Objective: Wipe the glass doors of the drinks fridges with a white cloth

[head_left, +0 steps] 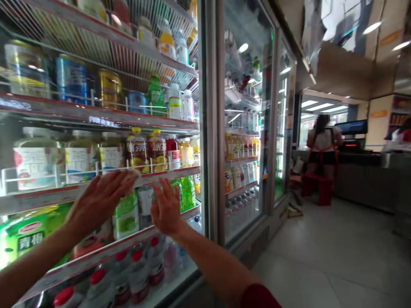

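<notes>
Across the left half of the frame, an open drinks fridge point(212, 128) shows several shelves of bottles and cans. Left of the middle, the left hand point(96, 199) lies along the front of a shelf edge point(180, 172), its fingers close together. At its fingertips is a pale cloth point(133, 174), up against that edge and blurred; whether the fingers clamp it I cannot tell. Just to the right, near the middle of the frame, the right hand point(167, 207) is raised with its fingers apart and nothing seen in it, in front of the green bottles point(188, 192). Above the left hand stand bottles with white labels point(80, 160) and yellow-capped tea bottles point(138, 149). A big green pack point(28, 239) sits at lower left, and red-capped bottles point(138, 273) fill the bottom shelf. At lower centre shows a dark red sleeve point(259, 296). Toward the right edge, a person point(322, 139) stands by a counter point(359, 177), near a red stool point(324, 190).
</notes>
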Demonstrator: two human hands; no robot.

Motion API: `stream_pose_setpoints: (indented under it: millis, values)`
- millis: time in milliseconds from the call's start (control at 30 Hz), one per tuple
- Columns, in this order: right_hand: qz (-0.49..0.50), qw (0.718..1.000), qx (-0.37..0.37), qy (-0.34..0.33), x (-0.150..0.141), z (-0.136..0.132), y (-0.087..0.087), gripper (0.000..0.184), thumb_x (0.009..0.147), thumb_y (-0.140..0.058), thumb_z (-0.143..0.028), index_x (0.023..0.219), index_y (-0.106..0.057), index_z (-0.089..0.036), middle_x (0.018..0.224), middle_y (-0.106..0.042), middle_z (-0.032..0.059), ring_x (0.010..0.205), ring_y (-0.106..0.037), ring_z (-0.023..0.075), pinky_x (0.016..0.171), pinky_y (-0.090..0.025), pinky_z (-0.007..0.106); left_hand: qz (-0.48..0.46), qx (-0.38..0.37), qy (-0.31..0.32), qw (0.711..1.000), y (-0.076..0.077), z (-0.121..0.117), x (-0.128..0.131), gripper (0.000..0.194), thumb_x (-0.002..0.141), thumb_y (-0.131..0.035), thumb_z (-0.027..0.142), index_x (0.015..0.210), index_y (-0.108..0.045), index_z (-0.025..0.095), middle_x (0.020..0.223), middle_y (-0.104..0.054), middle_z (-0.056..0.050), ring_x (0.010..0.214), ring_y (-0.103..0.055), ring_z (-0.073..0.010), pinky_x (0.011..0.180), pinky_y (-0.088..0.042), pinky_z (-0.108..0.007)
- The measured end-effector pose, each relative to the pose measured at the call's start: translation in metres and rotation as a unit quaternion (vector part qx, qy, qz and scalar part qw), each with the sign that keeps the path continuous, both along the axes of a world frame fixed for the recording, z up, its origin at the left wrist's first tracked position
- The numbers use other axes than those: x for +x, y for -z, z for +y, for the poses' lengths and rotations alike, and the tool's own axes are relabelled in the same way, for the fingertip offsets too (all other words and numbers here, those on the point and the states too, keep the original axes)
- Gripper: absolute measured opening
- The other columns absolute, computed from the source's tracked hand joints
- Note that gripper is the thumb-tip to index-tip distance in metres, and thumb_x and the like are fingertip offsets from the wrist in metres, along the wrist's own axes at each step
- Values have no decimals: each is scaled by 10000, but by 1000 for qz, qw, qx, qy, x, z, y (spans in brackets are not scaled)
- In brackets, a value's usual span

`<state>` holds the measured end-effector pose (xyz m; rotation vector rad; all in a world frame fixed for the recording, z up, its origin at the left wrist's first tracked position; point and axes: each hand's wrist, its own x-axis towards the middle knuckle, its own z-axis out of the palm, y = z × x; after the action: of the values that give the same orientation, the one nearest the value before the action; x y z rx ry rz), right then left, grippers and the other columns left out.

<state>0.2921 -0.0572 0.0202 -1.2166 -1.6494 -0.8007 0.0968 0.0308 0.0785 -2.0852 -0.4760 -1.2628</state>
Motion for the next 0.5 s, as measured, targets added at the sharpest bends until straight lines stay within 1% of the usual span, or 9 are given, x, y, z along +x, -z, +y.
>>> stream_pose_setpoints:
  millis: [67,100,167,267,367,400,433,467,500]
  values:
    - [-29,1000,9,-7,-17,-1,-12,451,878,-371,-237,1323,-364,-162,1472,-290,38,1390,-130,130,1130,-164,371,-19,3,5,1000,21,-3,18,631,831,-347,178,1414,-166,335,1449,-280,39,1328,-275,-188,1154,-118,-448]
    - [-42,999,9,-15,-27,-1,-19,451,887,-356,-236,1332,-346,-163,1475,-283,22,1389,-125,111,1129,-171,338,-36,6,-2,999,28,-5,22,656,829,-363,182,1425,-123,314,1443,-296,10,1319,-298,-198,1152,-124,-456]
    - [-50,998,5,-31,-50,3,-31,461,902,-339,-254,1354,-303,-176,1476,-272,2,1387,-124,103,1122,-185,314,-40,8,-14,999,32,-6,18,691,824,-375,186,1434,-66,287,1440,-302,-24,1313,-306,-215,1147,-137,-467]
    - [-25,999,-5,-47,-86,23,-44,485,901,-369,-338,1363,-298,-207,1477,-263,26,1390,-134,178,1114,-207,389,-30,9,-40,999,29,-3,-15,715,821,-392,225,1436,-31,276,1463,-243,-35,1335,-250,-238,1138,-132,-489]
    - [-8,999,3,-53,-112,50,-48,517,879,-425,-384,1353,-343,-195,1498,-208,71,1394,-88,269,1106,-211,466,-79,4,-106,991,33,-2,-57,720,838,-436,328,1432,-31,290,1485,-162,-33,1351,-219,-266,1116,-130,-536]
    - [-24,998,10,-55,-112,57,-47,517,874,-436,-373,1350,-356,-186,1501,-202,74,1396,-72,276,1111,-204,470,-86,5,-126,988,36,-2,-68,709,846,-440,353,1430,-40,300,1485,-161,-32,1350,-225,-271,1109,-134,-547]
    - [-52,997,18,-56,-106,62,-44,510,872,-444,-355,1346,-366,-185,1499,-210,70,1398,-69,271,1117,-195,468,-85,7,-143,986,40,-3,-77,697,854,-441,366,1428,-49,306,1483,-172,-35,1347,-233,-275,1103,-138,-554]
    - [-83,995,29,-53,-92,65,-42,495,871,-447,-330,1342,-377,-195,1494,-228,63,1399,-81,257,1122,-188,464,-80,12,-154,985,43,-3,-83,688,860,-442,370,1428,-60,303,1478,-194,-46,1344,-242,-277,1099,-141,-557]
    - [-112,992,41,-44,-70,66,-39,475,872,-445,-305,1334,-390,-212,1486,-253,54,1398,-102,240,1123,-189,457,-71,16,-160,984,46,-3,-87,685,862,-447,370,1429,-70,294,1471,-220,-61,1341,-248,-279,1097,-145,-554]
